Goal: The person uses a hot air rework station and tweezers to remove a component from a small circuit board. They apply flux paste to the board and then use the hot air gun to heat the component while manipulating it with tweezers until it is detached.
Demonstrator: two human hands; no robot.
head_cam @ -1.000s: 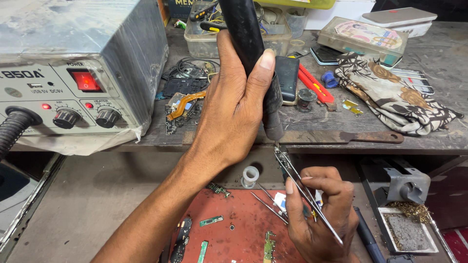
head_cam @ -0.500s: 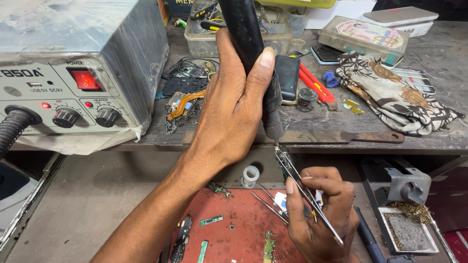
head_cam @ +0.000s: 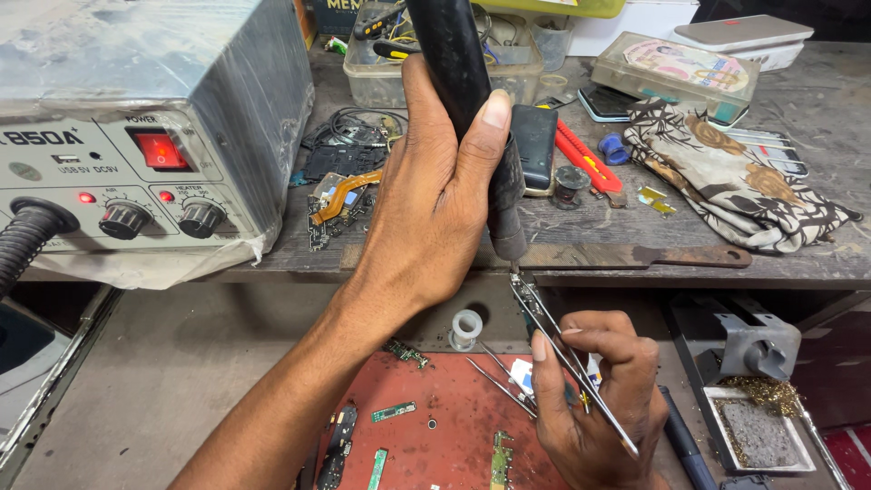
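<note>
Two hands are at work – left hand (head_cam: 435,204), right hand (head_cam: 594,408) – with one black handpiece (head_cam: 472,100), one pair of tweezers (head_cam: 562,349), two knobs (head_cam: 163,220), and one red mat (head_cam: 435,408).

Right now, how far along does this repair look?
Already done: the rework station is lit, and small circuit boards lie loose on the red mat. In hand: the left hand holds the black hot-air wand upright, and the right hand holds tweezers just below its nozzle. Left: the boards remain unassembled.
</note>
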